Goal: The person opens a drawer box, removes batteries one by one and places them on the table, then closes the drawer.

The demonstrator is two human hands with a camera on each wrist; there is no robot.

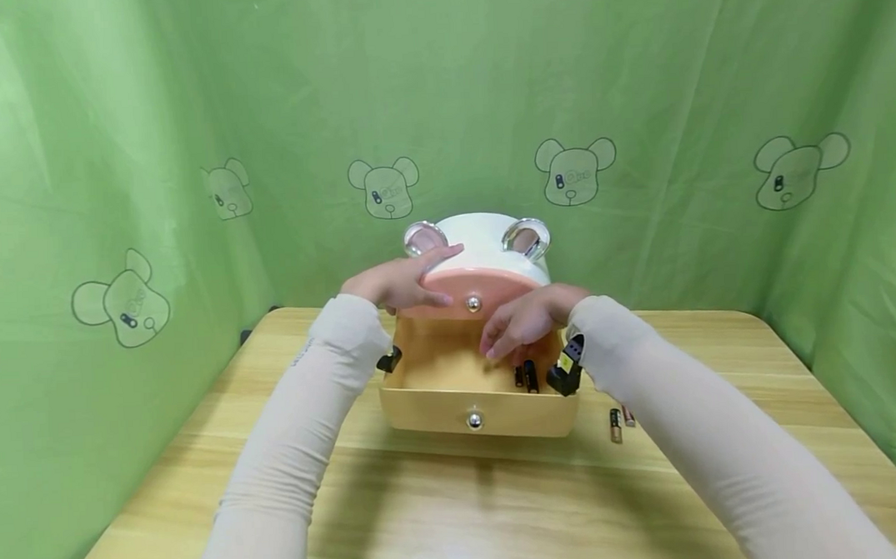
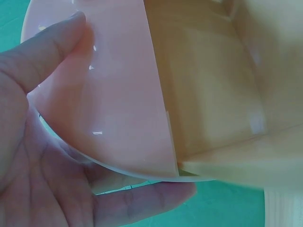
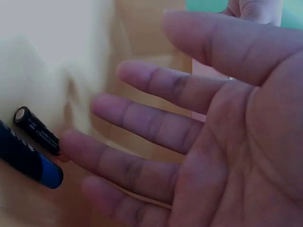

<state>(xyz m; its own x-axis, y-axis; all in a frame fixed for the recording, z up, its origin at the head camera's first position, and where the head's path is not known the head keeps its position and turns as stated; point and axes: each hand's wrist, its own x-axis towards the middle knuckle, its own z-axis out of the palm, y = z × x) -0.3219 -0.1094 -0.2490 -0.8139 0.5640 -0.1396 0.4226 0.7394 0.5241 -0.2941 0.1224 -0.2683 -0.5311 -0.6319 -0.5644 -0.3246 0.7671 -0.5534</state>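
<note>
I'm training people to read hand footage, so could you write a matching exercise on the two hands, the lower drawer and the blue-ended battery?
1. Left hand
2. Right hand
3. Lower drawer
4. Blue-ended battery

A. Pulled open
B. Lying in the lower drawer
C. Touching the pink front
D. Fingers extended, holding nothing

Pairs: 1-C, 2-D, 3-A, 4-B

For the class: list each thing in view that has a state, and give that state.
Pink upper drawer: shut
Yellow lower drawer: pulled open
Two batteries inside it: lying down
Two batteries right of it: lying on the table
Left hand: touching the white-topped box
Right hand: holding nothing
</note>
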